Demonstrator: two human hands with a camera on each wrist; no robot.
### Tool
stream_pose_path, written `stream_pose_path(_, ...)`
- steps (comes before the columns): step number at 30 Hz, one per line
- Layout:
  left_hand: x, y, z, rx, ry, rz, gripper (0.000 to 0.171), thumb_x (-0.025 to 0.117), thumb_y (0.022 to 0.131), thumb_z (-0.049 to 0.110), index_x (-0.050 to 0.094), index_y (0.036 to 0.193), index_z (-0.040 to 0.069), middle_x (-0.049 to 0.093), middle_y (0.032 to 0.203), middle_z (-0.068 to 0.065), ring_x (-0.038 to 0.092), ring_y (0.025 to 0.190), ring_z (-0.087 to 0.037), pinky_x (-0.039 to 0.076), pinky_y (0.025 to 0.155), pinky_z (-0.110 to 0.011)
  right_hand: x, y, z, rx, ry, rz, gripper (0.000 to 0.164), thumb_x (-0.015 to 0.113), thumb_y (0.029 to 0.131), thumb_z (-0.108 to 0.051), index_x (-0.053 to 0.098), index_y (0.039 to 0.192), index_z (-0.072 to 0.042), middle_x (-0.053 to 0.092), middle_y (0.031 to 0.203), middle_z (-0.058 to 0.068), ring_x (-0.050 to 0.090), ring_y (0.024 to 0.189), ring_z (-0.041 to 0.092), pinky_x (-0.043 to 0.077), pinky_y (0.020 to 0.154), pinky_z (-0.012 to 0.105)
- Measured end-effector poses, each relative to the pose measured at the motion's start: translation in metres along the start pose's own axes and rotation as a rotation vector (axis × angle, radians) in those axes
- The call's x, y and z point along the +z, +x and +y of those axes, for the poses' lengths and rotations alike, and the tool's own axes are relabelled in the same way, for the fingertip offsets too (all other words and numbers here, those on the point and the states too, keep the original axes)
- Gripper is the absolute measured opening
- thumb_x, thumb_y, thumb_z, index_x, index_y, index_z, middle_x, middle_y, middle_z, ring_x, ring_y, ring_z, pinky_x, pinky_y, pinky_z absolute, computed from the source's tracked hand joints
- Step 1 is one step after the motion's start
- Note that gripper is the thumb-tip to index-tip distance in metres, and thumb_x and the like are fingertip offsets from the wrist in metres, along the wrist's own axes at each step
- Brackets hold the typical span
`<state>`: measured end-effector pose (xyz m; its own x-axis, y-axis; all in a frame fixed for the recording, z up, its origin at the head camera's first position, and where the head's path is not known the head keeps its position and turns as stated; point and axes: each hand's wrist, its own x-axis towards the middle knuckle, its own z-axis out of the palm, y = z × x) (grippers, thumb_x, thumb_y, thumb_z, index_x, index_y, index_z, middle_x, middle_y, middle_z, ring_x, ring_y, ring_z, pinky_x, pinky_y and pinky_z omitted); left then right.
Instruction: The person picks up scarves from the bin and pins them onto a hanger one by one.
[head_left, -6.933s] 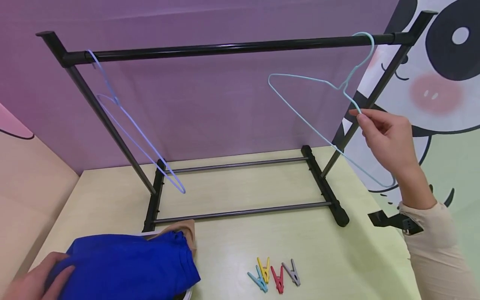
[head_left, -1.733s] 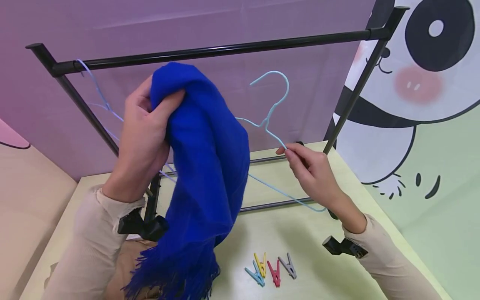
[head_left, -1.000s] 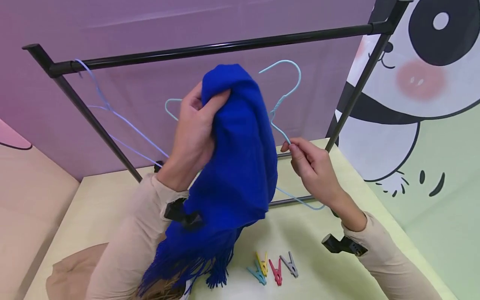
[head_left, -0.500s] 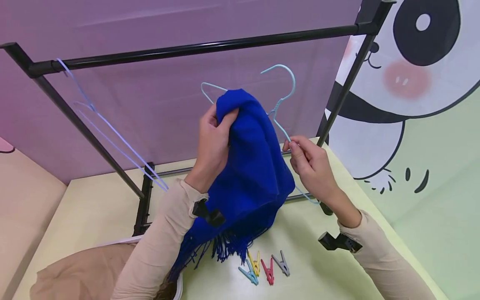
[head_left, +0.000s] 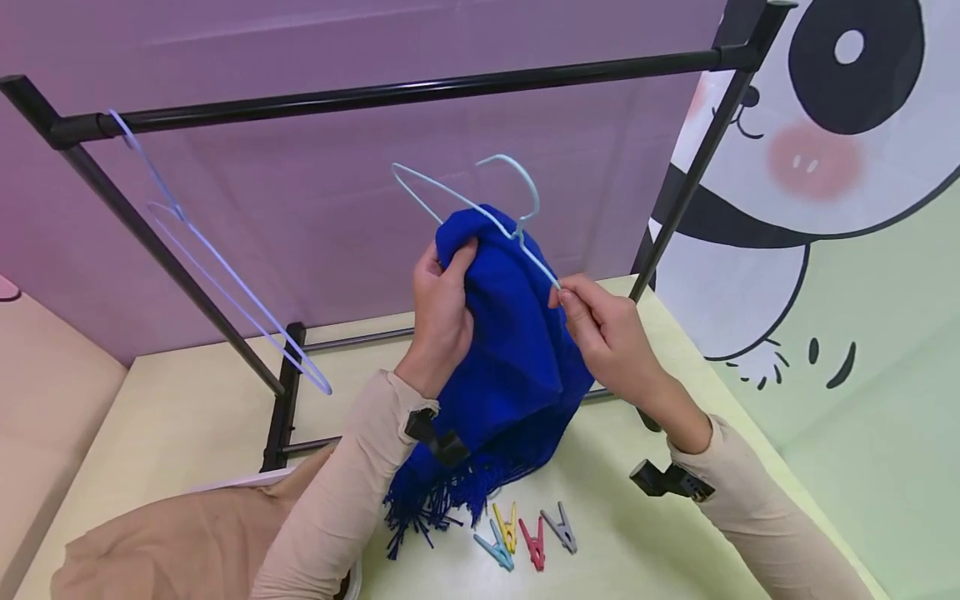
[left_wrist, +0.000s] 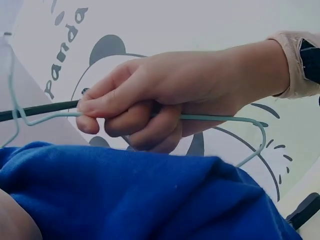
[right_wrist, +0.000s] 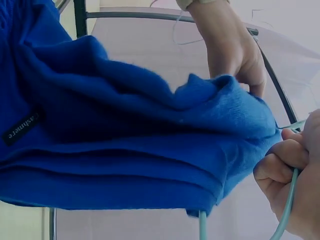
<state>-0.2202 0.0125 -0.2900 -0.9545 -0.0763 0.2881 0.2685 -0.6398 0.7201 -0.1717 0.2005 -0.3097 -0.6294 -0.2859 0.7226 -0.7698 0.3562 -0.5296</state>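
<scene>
My left hand grips the folded upper edge of a royal-blue fringed scarf, thumb on the near side. The scarf hangs down, its fringe above the table. With curled fingers my right hand holds one arm of a light-blue wire hanger, its hook free of the rail. The hanger's upper wire crosses in front of the scarf's top, while its far end shows behind to the left. In the right wrist view, a "Cashmere" label shows on the scarf, and a hanger wire comes out from under the folds.
A black garment rack with a top rail stands behind. From its left end hangs a lavender hanger. Several clothespins, including a red one, lie in front. Tan cloth fills a white-rimmed container at lower left.
The light-blue hanger has come off the rail in my right hand. My left hand has lifted the scarf from the container and moved it right; the hanger has since tilted over the scarf's top.
</scene>
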Motion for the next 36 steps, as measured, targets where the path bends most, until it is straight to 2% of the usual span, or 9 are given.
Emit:
stream_pose_path(5,-0.002,0.007,-0.005,-0.029,-0.015,-0.007,0.012,0.058,0.098,0.001,0.064,0.109,0.003,0.061,0.099,-0.004,0.06,0.095,-0.015,0.05,0.087,-0.026,0.007,-0.001,-0.002,-0.035,-0.035,-0.037,0.019,0.049,0.098,0.011,0.062,0.1,-0.001,0.042,0.064,-0.004,0.037,0.053,0.008,0.031,0.049,0.023)
stream_pose_path(10,-0.008,0.017,-0.004,-0.113,-0.067,0.013,0.014,0.055,0.099,-0.003,0.063,0.108,0.004,0.06,0.103,-0.003,0.059,0.097,-0.011,0.049,0.087,-0.022,0.013,-0.004,-0.002,-0.068,-0.044,-0.077,0.021,0.051,0.096,0.013,0.063,0.1,-0.004,0.044,0.068,-0.005,0.033,0.054,0.006,0.03,0.05,0.022)
stream_pose_path(16,-0.009,0.027,-0.003,-0.188,-0.165,0.03,0.011,0.057,0.098,-0.003,0.062,0.098,0.007,0.061,0.092,0.0,0.058,0.087,-0.01,0.048,0.077,-0.02,0.015,-0.007,-0.003,-0.09,-0.068,-0.124,0.019,0.053,0.095,0.013,0.063,0.1,-0.003,0.052,0.071,-0.003,0.034,0.054,0.005,0.03,0.05,0.019)
stream_pose_path(18,-0.009,0.029,-0.003,-0.217,-0.172,0.004,0.014,0.056,0.098,-0.002,0.061,0.102,0.01,0.063,0.096,0.002,0.059,0.091,-0.009,0.048,0.08,-0.021,0.014,-0.008,-0.005,-0.087,-0.073,-0.143,0.018,0.053,0.094,0.012,0.063,0.099,-0.002,0.055,0.073,-0.001,0.035,0.054,0.004,0.031,0.049,0.019)
stream_pose_path(22,-0.011,0.029,-0.002,-0.282,-0.169,-0.115,0.026,0.052,0.1,-0.001,0.056,0.122,0.011,0.062,0.115,0.003,0.059,0.104,-0.011,0.047,0.088,-0.023,0.011,-0.011,-0.01,-0.088,-0.079,-0.172,0.018,0.054,0.094,0.012,0.063,0.098,-0.003,0.057,0.072,0.0,0.035,0.054,0.004,0.032,0.048,0.018)
stream_pose_path(25,-0.012,0.031,-0.001,-0.285,-0.134,-0.209,0.033,0.047,0.102,-0.001,0.051,0.133,0.009,0.059,0.122,0.001,0.059,0.108,-0.014,0.047,0.091,-0.025,0.01,-0.012,-0.013,-0.098,-0.083,-0.176,0.018,0.054,0.094,0.012,0.063,0.097,-0.003,0.056,0.07,0.0,0.034,0.054,0.003,0.031,0.049,0.016)
stream_pose_path(27,-0.012,0.033,0.0,-0.268,-0.093,-0.224,0.031,0.046,0.103,-0.001,0.052,0.132,0.008,0.059,0.12,0.001,0.058,0.108,-0.013,0.047,0.091,-0.024,0.009,-0.012,-0.015,-0.095,-0.084,-0.183,0.018,0.055,0.093,0.012,0.064,0.098,-0.003,0.057,0.071,0.0,0.034,0.054,0.003,0.031,0.049,0.017)
stream_pose_path(32,-0.007,0.041,-0.001,-0.248,-0.103,-0.18,0.023,0.044,0.103,-0.004,0.057,0.119,0.007,0.06,0.11,-0.002,0.057,0.1,-0.014,0.047,0.087,-0.025,0.007,-0.018,-0.019,-0.107,-0.074,-0.212,0.02,0.055,0.091,0.014,0.064,0.1,-0.001,0.062,0.075,0.002,0.033,0.053,0.001,0.033,0.047,0.015)
stream_pose_path(36,-0.003,0.049,-0.002,-0.235,-0.142,-0.119,0.026,0.043,0.103,-0.005,0.054,0.125,0.004,0.059,0.12,-0.002,0.055,0.109,-0.013,0.044,0.094,-0.025,0.005,-0.022,-0.023,-0.153,-0.077,-0.223,0.021,0.056,0.089,0.015,0.063,0.102,0.0,0.062,0.076,0.001,0.031,0.051,0.0,0.031,0.046,0.013)
